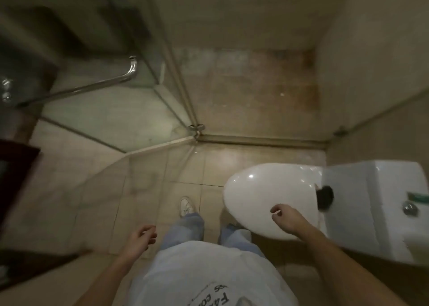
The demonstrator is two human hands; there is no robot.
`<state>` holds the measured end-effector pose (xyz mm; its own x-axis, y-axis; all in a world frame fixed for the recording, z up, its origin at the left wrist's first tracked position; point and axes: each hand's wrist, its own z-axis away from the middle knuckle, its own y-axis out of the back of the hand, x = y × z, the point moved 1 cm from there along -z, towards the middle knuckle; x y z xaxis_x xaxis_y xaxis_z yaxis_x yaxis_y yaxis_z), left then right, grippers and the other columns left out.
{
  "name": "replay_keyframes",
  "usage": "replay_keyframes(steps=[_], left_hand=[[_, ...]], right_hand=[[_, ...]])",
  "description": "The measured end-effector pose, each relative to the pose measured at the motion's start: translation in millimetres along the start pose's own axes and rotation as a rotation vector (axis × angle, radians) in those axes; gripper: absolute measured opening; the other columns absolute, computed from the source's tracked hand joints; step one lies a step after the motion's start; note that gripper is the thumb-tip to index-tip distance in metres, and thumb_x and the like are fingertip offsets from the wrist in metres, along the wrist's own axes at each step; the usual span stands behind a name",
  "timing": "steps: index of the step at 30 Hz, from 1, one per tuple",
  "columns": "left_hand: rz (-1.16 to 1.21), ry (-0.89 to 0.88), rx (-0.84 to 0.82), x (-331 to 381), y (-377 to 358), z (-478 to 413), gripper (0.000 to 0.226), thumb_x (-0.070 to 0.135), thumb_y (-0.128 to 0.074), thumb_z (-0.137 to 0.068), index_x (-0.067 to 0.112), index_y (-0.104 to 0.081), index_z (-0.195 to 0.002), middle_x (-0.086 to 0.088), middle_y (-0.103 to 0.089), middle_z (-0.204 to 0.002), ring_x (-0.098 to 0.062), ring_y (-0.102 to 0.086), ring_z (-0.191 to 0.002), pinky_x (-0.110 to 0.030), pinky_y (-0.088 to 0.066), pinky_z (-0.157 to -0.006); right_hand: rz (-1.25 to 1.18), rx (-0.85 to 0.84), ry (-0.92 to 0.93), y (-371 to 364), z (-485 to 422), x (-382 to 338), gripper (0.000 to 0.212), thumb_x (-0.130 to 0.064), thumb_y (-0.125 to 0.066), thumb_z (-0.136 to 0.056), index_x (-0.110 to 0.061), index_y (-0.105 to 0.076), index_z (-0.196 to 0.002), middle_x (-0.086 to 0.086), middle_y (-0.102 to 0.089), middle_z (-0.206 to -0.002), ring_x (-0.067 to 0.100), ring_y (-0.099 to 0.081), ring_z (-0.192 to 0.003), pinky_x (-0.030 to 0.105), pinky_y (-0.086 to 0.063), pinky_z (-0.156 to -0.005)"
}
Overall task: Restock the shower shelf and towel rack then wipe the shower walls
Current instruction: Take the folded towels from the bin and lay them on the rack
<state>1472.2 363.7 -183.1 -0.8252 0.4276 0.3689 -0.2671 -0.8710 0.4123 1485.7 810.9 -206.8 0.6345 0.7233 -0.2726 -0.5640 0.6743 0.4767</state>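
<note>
I look down at a bathroom floor in front of a glass shower stall. The shower floor [253, 89] is stained brown, with beige shower walls [243, 12] behind it. A glass door [109, 110] with a chrome handle bar [92, 86] stands swung out at the left. My left hand [140, 237] hangs low over the floor tiles, fingers loosely curled and holding nothing. My right hand [286, 217] hovers over the toilet lid, fingers loosely curled, also holding nothing. No shelf, towels or cloth are visible.
A white toilet with closed lid [262, 194] and its tank [376, 208] stand at the right; a small dark object [325, 197] and a green item [419, 197] lie on the tank. Dark wooden furniture [16, 178] lines the left edge. The shower threshold [262, 140] crosses ahead.
</note>
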Motion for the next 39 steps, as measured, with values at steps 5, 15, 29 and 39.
replay_keyframes(steps=[5, 15, 29, 39], left_hand=[[0.227, 0.149, 0.065, -88.7, 24.7, 14.3, 0.016, 0.02, -0.056, -0.101, 0.011, -0.066, -0.093, -0.01, -0.069, -0.09, -0.022, -0.062, -0.081, -0.03, -0.043, -0.069], [0.622, 0.289, 0.1, -159.3, 75.8, -22.8, 0.019, 0.007, -0.054, -0.099, 0.002, -0.068, -0.087, -0.016, -0.071, -0.085, -0.028, -0.065, -0.086, -0.032, -0.046, -0.073], [0.65, 0.148, 0.267, -142.1, 256.9, -87.7, 0.018, 0.021, -0.054, -0.102, 0.011, -0.065, -0.112, -0.013, -0.071, -0.105, -0.023, -0.066, -0.091, -0.025, -0.045, -0.072], [0.7, 0.352, 0.419, -205.0, 381.3, -118.9, 0.024, 0.009, -0.053, -0.101, -0.003, -0.063, -0.119, -0.023, -0.068, -0.105, -0.024, -0.062, -0.081, -0.018, -0.046, -0.056]], right_hand=[[0.179, 0.037, 0.164, 31.1, -30.2, -123.6, 0.032, -0.019, -0.054, -0.096, -0.014, -0.064, -0.126, 0.009, -0.068, -0.116, 0.023, -0.059, -0.096, 0.028, -0.045, -0.083], [0.476, -0.034, 0.42, -42.3, -31.0, -344.5, 0.033, -0.02, -0.055, -0.096, -0.016, -0.064, -0.127, 0.007, -0.069, -0.118, 0.025, -0.064, -0.108, 0.03, -0.049, -0.092], [0.776, -0.204, 0.409, -139.7, -64.5, -439.2, 0.03, -0.02, -0.058, -0.097, -0.016, -0.064, -0.126, 0.009, -0.071, -0.118, 0.017, -0.064, -0.088, 0.028, -0.051, -0.079], [0.884, -0.254, 0.326, -204.9, -132.3, -594.4, 0.029, -0.021, -0.057, -0.096, -0.017, -0.065, -0.124, 0.007, -0.069, -0.122, 0.021, -0.063, -0.101, 0.022, -0.043, -0.079]])
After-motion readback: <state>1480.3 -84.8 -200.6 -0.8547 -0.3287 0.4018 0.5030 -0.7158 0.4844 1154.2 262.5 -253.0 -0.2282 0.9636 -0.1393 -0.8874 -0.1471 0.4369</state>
